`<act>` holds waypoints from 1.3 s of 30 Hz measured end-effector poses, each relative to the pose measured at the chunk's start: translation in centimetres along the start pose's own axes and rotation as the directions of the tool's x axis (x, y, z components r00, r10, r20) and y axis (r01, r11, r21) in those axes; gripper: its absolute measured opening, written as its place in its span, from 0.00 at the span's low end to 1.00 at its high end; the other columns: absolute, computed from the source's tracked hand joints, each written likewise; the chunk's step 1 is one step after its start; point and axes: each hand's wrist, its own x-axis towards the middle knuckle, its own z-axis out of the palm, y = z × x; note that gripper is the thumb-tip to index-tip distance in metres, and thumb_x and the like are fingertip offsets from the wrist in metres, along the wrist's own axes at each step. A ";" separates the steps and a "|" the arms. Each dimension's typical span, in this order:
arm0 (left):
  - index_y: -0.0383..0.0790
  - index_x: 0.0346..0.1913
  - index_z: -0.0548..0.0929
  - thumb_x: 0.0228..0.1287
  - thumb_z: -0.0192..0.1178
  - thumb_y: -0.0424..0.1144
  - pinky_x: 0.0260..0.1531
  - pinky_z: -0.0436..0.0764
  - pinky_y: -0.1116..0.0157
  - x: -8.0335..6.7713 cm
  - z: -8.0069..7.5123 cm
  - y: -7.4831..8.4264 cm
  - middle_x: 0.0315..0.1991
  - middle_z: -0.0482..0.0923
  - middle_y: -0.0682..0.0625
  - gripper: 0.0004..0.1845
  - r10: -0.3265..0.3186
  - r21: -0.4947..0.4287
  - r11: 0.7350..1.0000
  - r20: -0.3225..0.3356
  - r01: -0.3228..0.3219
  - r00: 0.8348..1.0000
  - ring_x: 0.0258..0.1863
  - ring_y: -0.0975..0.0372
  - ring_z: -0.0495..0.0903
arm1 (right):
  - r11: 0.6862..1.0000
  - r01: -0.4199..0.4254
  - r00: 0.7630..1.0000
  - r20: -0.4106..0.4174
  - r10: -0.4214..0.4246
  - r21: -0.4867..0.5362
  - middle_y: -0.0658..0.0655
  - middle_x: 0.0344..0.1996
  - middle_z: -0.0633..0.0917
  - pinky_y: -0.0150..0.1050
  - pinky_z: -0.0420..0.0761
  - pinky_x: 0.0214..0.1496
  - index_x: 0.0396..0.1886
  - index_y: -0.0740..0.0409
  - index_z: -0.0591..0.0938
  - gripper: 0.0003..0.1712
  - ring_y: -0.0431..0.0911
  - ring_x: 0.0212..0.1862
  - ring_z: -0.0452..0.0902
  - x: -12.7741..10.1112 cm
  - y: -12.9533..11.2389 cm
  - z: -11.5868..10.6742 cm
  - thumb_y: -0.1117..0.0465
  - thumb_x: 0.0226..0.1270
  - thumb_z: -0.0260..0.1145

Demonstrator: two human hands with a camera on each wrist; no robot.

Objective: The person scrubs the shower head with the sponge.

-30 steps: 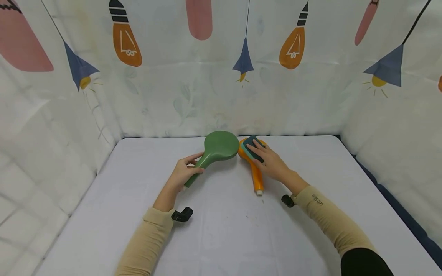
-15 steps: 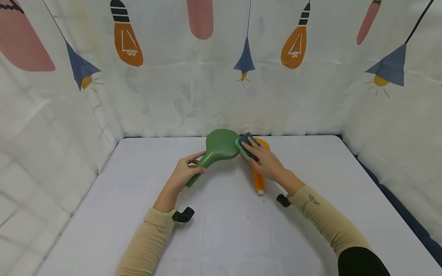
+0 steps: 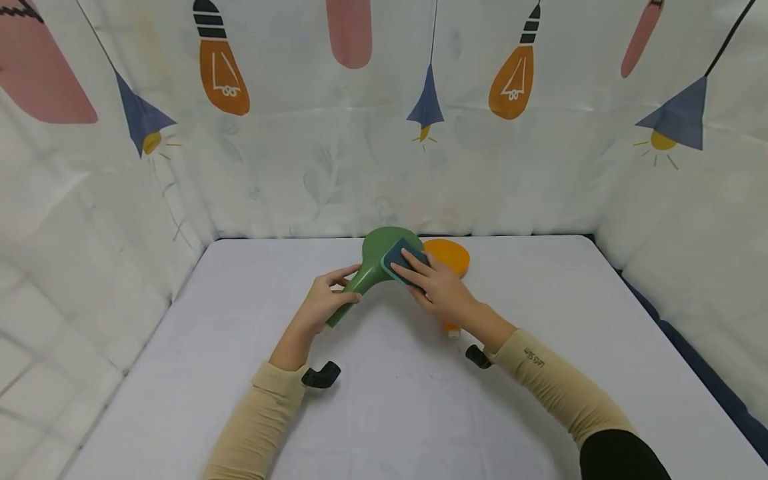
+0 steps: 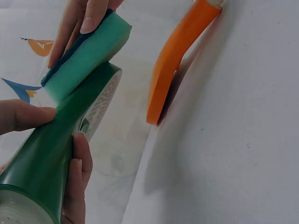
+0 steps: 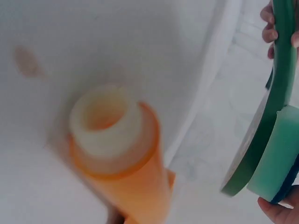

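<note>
My left hand (image 3: 321, 303) grips the handle of a green shower head (image 3: 378, 247), held tilted with its rounded back upward. In the left wrist view the spray face (image 4: 105, 98) points away from the sponge. A teal sponge (image 4: 96, 56) with a dark blue scouring side lies against the shower head's back. My right hand (image 3: 447, 293) holds this sponge, its fingers spread over the dark side and the thumb at the edge. Just right of the green head lies an orange shower head (image 3: 450, 253), its handle partly hidden under my right hand; its hollow pale end (image 5: 105, 121) looms in the right wrist view.
A white-covered table (image 3: 384, 413) carries everything. Behind it hangs a pale curtain (image 3: 270, 167) printed with lamps and bulbs, which also closes both sides. Black wrist cameras (image 3: 322, 375) sit at the cuffs.
My right hand has moved left with the sponge, off the orange shower head and onto the back of the green one. The left hand keeps its grip, almost still.
</note>
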 end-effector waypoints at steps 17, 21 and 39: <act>0.42 0.73 0.75 0.59 0.68 0.28 0.40 0.78 0.61 -0.3 0.3 0.7 0.51 0.73 0.38 0.36 0.010 0.003 1.000 0.015 -0.010 1.000 0.39 0.54 0.83 | 0.931 -0.279 0.960 0.106 0.261 0.236 0.56 0.79 0.60 0.66 0.67 0.68 0.77 0.50 0.70 0.28 0.72 0.75 0.53 0.2 2.1 -1.0 0.60 0.81 0.58; 0.42 0.73 0.75 0.58 0.69 0.28 0.40 0.78 0.61 -0.5 0.0 0.8 0.50 0.73 0.38 0.36 0.003 -0.001 1.000 0.021 -0.003 1.000 0.39 0.55 0.84 | 0.908 -0.324 0.946 0.094 0.310 0.267 0.56 0.79 0.59 0.65 0.65 0.70 0.78 0.52 0.68 0.29 0.69 0.76 0.53 -0.4 3.1 -0.7 0.60 0.82 0.56; 0.42 0.73 0.74 0.59 0.69 0.30 0.40 0.79 0.61 -0.7 0.2 1.0 0.52 0.73 0.38 0.37 0.000 0.002 1.000 0.038 0.000 0.999 0.39 0.56 0.84 | 0.989 0.031 0.990 -0.142 -0.011 0.142 0.64 0.71 0.73 0.67 0.70 0.65 0.67 0.57 0.81 0.27 0.74 0.68 0.66 -0.3 -0.9 -0.1 0.66 0.69 0.69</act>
